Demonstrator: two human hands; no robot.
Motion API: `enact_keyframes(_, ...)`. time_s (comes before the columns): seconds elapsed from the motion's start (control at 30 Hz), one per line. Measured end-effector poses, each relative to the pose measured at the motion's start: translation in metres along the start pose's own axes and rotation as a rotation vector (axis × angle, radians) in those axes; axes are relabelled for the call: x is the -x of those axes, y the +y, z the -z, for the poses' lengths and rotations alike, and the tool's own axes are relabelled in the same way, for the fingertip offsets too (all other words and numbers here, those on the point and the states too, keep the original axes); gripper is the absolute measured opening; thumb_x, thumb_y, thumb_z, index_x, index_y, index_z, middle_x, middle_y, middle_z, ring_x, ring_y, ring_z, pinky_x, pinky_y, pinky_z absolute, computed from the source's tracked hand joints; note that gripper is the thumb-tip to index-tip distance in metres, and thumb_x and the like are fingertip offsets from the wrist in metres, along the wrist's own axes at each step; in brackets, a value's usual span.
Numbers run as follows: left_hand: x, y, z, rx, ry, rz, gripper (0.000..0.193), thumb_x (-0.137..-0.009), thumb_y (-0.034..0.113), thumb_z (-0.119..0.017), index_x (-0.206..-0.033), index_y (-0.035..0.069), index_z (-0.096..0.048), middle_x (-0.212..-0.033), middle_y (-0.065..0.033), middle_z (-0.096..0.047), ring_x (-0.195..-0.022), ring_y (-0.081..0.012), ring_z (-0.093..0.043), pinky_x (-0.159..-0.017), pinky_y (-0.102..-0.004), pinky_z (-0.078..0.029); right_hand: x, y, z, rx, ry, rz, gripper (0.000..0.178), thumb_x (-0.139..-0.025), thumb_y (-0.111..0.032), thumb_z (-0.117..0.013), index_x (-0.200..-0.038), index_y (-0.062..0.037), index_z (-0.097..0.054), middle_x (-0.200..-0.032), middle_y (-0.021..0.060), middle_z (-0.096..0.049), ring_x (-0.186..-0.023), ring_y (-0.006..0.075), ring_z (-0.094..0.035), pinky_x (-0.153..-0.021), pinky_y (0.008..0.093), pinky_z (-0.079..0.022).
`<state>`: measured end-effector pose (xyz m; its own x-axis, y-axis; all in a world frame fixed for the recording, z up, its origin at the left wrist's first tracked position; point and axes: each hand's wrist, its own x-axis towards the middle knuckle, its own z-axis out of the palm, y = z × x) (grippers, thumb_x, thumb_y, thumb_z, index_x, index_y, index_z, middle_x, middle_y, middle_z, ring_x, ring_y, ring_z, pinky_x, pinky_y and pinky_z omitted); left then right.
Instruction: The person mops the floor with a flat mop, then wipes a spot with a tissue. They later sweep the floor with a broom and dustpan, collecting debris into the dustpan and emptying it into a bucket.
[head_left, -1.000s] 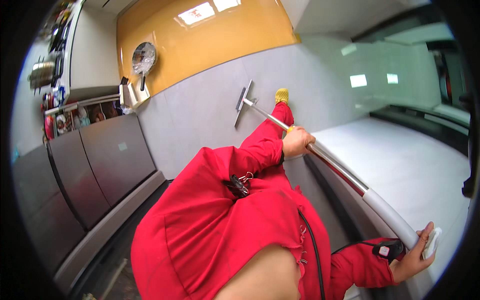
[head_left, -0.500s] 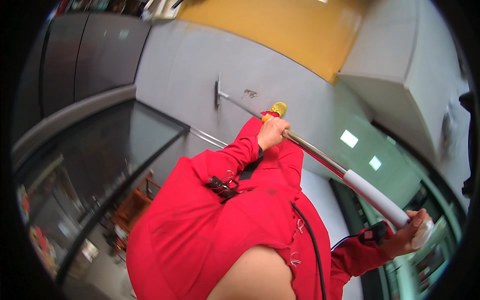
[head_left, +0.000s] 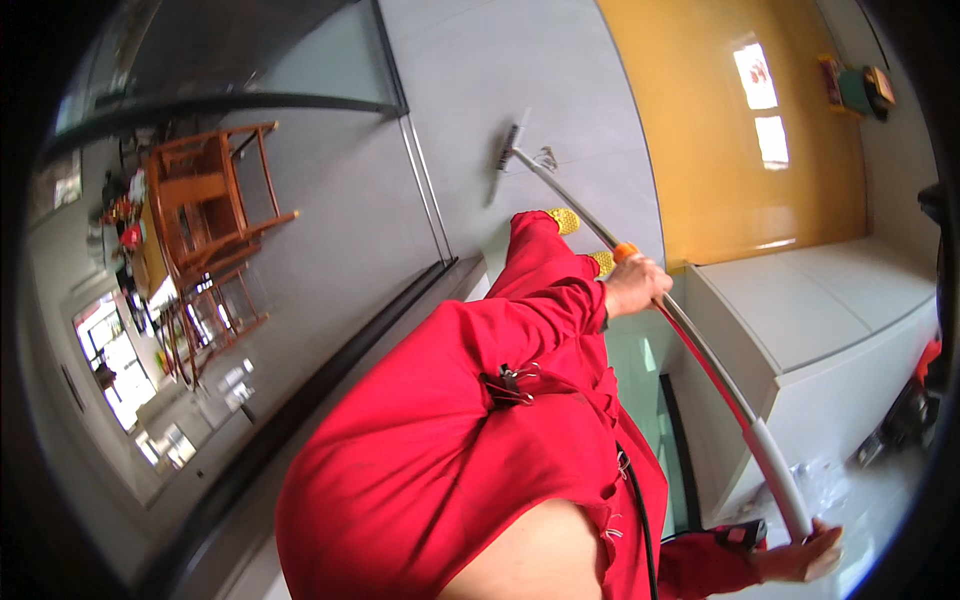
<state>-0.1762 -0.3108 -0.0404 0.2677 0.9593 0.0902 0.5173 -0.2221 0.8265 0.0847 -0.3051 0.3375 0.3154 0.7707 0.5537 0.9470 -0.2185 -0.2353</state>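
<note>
My left hand (head_left: pixel 632 285) wraps the long mop pole (head_left: pixel 700 365) mid-frame, my right hand (head_left: pixel 800 555) grips its white end lower right (light, stiff, probably slick), head (head_left: pixel 510 145) on the grey floor (head_left: pixel 560 70) up top.

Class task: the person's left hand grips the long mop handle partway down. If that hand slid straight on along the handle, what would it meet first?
Most likely the mop head on the grey floor; the handle beyond the left hand looks bare, though depth is uncertain.
</note>
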Motion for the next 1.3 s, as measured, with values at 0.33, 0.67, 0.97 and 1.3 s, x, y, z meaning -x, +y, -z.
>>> enact_keyframes(0.33, 0.068, -0.066, 0.031, -0.014, 0.412, 0.408, 0.017, -0.061, 0.010, -0.064, -0.060, 0.007, -0.047, -0.058, -0.0084, -0.051, -0.061, -0.0288, -0.053, -0.054, -0.0380, -0.039, -0.008, -0.094, -0.150, -0.437, -0.419, 0.449, 0.022, -0.086, -0.011, -0.051, -0.067, 0.0014, -0.051, -0.060, 0.0049, -0.047, -0.056, 0.0135, -0.045, -0.054, 0.0252, -0.037)
enact_keyframes(0.67, -0.043, -0.056, 0.022, 0.049, 0.578, 0.391, 0.015, -0.064, 0.015, -0.060, -0.059, 0.008, -0.048, -0.057, -0.0103, -0.051, -0.061, -0.0297, -0.054, -0.056, -0.0395, -0.040, -0.111, -0.112, -0.171, -0.302, -0.313, 0.409, 0.027, -0.086, -0.027, -0.053, -0.085, -0.0010, -0.061, -0.069, 0.0098, -0.056, -0.064, 0.0168, -0.054, -0.059, 0.0268, -0.045)
enact_keyframes(0.97, -0.036, -0.041, 0.029, -0.015, 0.513, 0.478, 0.017, -0.062, 0.013, -0.063, -0.062, 0.007, -0.047, -0.062, -0.0088, -0.049, -0.067, -0.0264, -0.053, -0.059, -0.0372, -0.039, -0.134, -0.112, -0.193, -0.276, -0.347, 0.594, 0.020, -0.084, -0.010, -0.048, -0.068, 0.0008, -0.055, -0.060, 0.0088, -0.049, -0.056, 0.0184, -0.051, -0.054, 0.0295, -0.044)
enact_keyframes(1.3, 0.035, -0.100, -0.001, -0.116, 0.554, 0.552, 0.018, -0.059, 0.015, -0.066, -0.060, 0.009, -0.049, -0.064, -0.0079, -0.054, -0.069, -0.0286, -0.054, -0.063, -0.0402, -0.041, -0.052, -0.099, -0.235, -0.593, -0.669, 0.643, 0.017, -0.079, -0.002, -0.054, -0.064, 0.0005, -0.048, -0.058, 0.0080, -0.047, -0.052, 0.0161, -0.045, -0.050, 0.0287, -0.038)
